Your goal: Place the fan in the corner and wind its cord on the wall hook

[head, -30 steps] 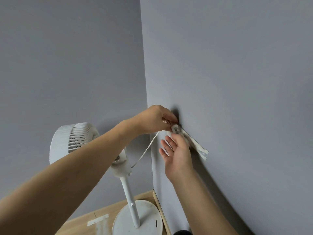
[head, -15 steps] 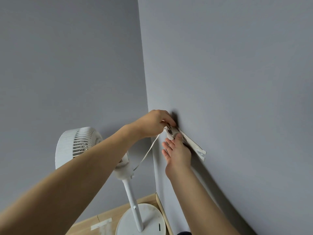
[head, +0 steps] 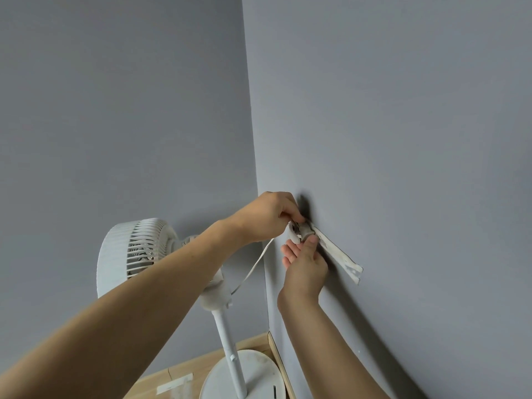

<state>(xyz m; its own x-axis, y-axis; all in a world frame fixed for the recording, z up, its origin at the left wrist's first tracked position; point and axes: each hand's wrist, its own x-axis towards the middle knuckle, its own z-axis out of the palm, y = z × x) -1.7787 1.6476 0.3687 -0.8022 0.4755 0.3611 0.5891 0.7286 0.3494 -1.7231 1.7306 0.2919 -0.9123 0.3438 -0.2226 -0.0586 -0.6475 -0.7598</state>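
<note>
A white pedestal fan stands in the corner of two grey walls, its round base on the wooden floor. Its flat white cord rises from the fan's neck to a small wall hook on the right wall, where several turns sit wound. My left hand pinches the cord at the hook from above. My right hand presses the wound bundle from below with its thumb, fingers spread. The hook itself is mostly hidden by cord and fingers.
A white strip, peeling at its lower end, runs down the right wall from the hook. A wooden skirting board lines the wall's foot. A piece of tape lies on the floor.
My right hand has moved up against the wound cord at the hook, thumb now pressing it. My left hand stays pinched at the hook. The view has shifted slightly.
</note>
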